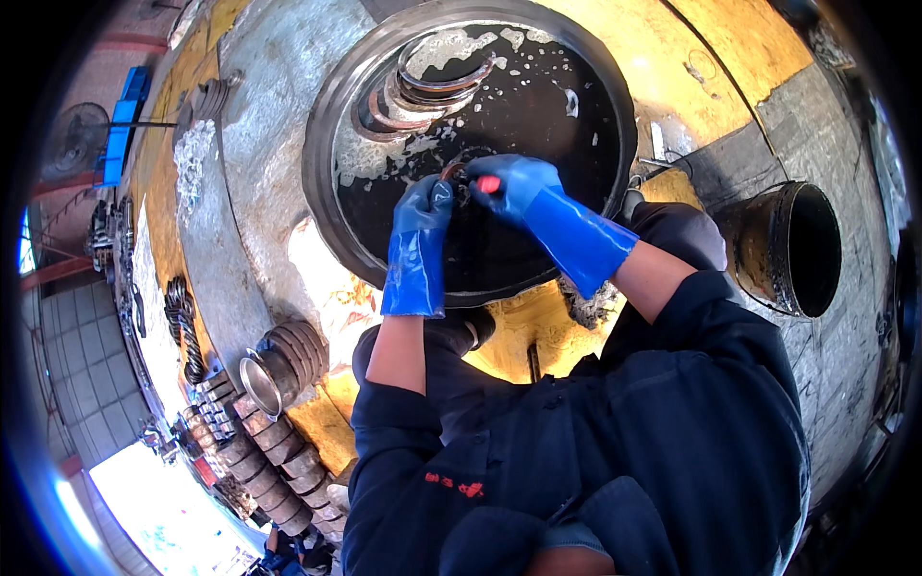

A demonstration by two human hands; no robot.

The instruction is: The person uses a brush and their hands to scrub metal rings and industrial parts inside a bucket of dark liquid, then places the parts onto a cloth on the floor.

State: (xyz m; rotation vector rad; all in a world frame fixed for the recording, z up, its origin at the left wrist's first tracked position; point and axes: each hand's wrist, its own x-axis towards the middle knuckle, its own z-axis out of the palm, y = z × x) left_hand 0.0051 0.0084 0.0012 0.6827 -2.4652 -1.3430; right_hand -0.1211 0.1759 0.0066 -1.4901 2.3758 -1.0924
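Both my hands wear blue rubber gloves over a wide round basin (322, 182) of dark liquid with patches of foam. My left hand (423, 204) is closed on the edge of a curved brown metal piece (451, 170), most of which is hidden by the gloves and the dark liquid. My right hand (523, 182) grips a tool with a red handle (489, 183); its working end is blurred and I cannot make out its kind. Farther off in the basin, several curved metal rings (437, 91) lie overlapping, partly out of the liquid.
To the right a black drum (812, 250) lies with its mouth facing sideways. At the lower left stand a ribbed metal cylinder (274, 370) and rows of stacked, rusty round parts (279, 461). A fan (79, 134) is at the far left. Yellow boards (615, 29) and grey sheets cover the floor.
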